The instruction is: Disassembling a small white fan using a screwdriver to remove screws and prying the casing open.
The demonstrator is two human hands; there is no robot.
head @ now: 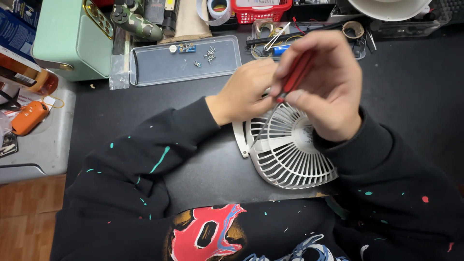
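Unscrewing at the rim of a white fan grille [290,159] lying flat on the black worktop [411,87].
Right hand [324,87] pinches a red screwdriver [296,75]; left hand [246,94] closes on the grille's edge. Best keep the tip upright, the grille pinned.

We bring both forearms in from the sides, black sleeves meeting at centre. Our right hand [325,87] is raised, fingers pinched closed; our left hand [244,92] is curled just beside it, knuckles up.
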